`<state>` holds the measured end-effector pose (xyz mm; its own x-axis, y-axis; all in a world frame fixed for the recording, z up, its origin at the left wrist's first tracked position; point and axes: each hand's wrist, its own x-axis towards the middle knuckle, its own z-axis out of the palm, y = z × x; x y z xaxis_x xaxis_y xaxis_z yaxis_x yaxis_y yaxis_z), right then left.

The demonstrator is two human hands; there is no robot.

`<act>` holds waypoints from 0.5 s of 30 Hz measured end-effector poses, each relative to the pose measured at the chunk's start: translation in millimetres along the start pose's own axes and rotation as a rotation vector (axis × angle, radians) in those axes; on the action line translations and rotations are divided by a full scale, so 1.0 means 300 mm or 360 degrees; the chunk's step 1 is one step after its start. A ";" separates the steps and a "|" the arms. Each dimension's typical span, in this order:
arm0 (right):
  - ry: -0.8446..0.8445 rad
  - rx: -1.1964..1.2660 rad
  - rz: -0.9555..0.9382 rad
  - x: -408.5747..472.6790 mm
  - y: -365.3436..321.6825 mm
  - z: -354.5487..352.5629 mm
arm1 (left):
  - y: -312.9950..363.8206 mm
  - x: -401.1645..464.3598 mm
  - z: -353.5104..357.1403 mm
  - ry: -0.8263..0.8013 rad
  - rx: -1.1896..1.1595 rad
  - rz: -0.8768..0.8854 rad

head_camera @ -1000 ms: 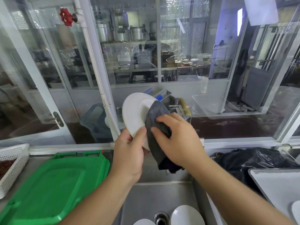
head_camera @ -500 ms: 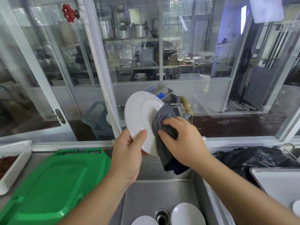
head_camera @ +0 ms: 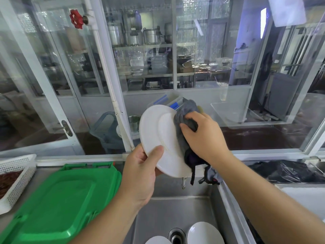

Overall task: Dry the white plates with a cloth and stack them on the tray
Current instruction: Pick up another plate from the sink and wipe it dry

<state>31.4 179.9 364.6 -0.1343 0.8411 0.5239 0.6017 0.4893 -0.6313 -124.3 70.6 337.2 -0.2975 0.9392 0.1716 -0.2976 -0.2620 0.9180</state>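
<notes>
I hold a white plate (head_camera: 158, 132) tilted up over the sink. My left hand (head_camera: 140, 171) grips its lower rim, thumb on the face. Against the plate's right side my right hand (head_camera: 204, 136) presses a grey cloth (head_camera: 184, 118), fingers curled round it, and the cloth's dark end hangs below the plate. Two more white plates lie in the sink basin: one (head_camera: 204, 233) right of the drain, another (head_camera: 158, 241) at the bottom edge. At the right stands a white tray (head_camera: 302, 196), partly hidden by my right forearm.
A steel sink (head_camera: 175, 208) lies below my hands, with its drain (head_camera: 176, 235). A green plastic lid (head_camera: 58, 205) covers the counter at left, beside a white mesh basket (head_camera: 15, 178). A black plastic bag (head_camera: 284, 170) sits at the back right. Glass windows stand straight ahead.
The plate has turned more face-on toward me. My right hand has slid the cloth up along the plate's right edge.
</notes>
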 end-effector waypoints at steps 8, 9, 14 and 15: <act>-0.0024 0.0116 -0.0097 -0.193 0.002 0.035 | 0.021 0.020 -0.006 0.0109 -0.0028 -0.0004; -0.0043 0.0149 -0.0128 -0.193 -0.009 0.026 | 0.022 0.019 -0.004 0.0099 -0.0017 -0.0010; -0.0074 0.0222 -0.0417 -0.111 -0.086 -0.058 | 0.008 -0.006 0.018 -0.0148 0.0021 -0.0101; -0.0062 0.0186 -0.0477 -0.089 -0.101 -0.072 | 0.003 -0.011 0.021 -0.0186 0.0033 -0.0113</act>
<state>33.7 137.6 382.3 -0.3232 0.6627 0.6755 0.4369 0.7377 -0.5147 -117.9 68.6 339.7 -0.1680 0.9750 0.1454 -0.2947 -0.1904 0.9364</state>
